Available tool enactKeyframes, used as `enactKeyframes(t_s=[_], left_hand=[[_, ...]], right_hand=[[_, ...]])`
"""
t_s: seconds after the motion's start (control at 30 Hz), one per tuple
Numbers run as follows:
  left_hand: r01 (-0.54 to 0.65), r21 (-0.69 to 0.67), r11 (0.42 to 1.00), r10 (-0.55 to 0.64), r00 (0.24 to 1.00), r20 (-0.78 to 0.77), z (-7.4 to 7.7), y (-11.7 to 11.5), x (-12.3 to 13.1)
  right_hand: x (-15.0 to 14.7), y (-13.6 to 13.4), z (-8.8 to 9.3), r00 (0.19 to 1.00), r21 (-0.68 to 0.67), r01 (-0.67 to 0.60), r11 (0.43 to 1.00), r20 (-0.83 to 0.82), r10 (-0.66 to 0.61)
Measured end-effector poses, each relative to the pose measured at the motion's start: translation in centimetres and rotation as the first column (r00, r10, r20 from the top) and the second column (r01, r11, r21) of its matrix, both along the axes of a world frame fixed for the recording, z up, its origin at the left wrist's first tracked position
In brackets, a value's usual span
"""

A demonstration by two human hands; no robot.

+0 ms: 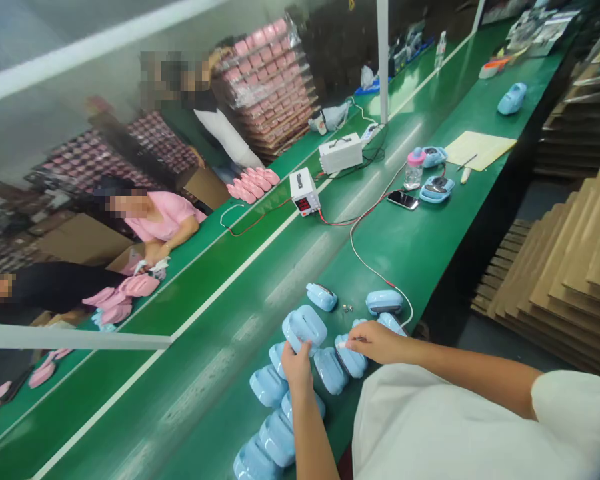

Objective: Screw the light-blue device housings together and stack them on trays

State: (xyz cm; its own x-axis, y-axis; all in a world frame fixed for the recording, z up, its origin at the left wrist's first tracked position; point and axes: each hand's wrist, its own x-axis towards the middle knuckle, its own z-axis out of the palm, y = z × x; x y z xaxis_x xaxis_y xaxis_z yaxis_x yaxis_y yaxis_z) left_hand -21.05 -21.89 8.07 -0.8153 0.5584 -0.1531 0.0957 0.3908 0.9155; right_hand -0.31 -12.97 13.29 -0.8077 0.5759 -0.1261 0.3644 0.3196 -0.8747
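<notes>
My left hand point(298, 365) is closed on the lower edge of a light blue plastic housing point(305, 325), thumb on top. To its right, my right hand point(373, 341) has its fingers pinched together over another blue housing point(353, 360); what they hold, if anything, is too small to tell. Several more blue housings lie around and below my hands, among them one near my left wrist point(279, 437). Some tiny metal parts point(348, 308) rest on the green bench between a small blue unit point(321, 297) and a blue housing with a dark underside point(384, 302).
A white cable point(363, 250) loops over the bench point(260, 313) to my right side. Farther off stand a power supply point(304, 191), a phone point(403, 199) and a pink-capped bottle point(415, 168). People work across the belt at left; cardboard point(555, 280) is stacked at right.
</notes>
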Motion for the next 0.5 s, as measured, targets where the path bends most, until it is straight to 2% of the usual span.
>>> enactKeyframes(t_s=[0.1,0.2,0.37,0.5], left_hand=[[0.006,0.084,0.996,-0.011,0.999,0.051,2.8,-2.9,2.3],[0.015,0.112,0.994,-0.026,0.996,0.090,4.6,-4.5,4.3],[0.023,0.121,0.992,-0.036,0.994,0.105,5.4,-4.5,6.0],[0.068,0.013,0.998,-0.068,0.995,0.070,5.9,-4.0,6.7]], right_hand=[[-1.0,-0.1,0.7,0.997,0.028,-0.020,0.999,-0.073,0.022],[-1.5,-0.3,1.3,0.994,0.047,-0.042,0.998,-0.094,0.046],[-1.0,-0.2,1.4,0.990,0.126,-0.119,0.985,-0.064,0.127],[-0.5,-0.2,1.8,0.989,0.222,-0.146,0.964,0.027,0.143]])
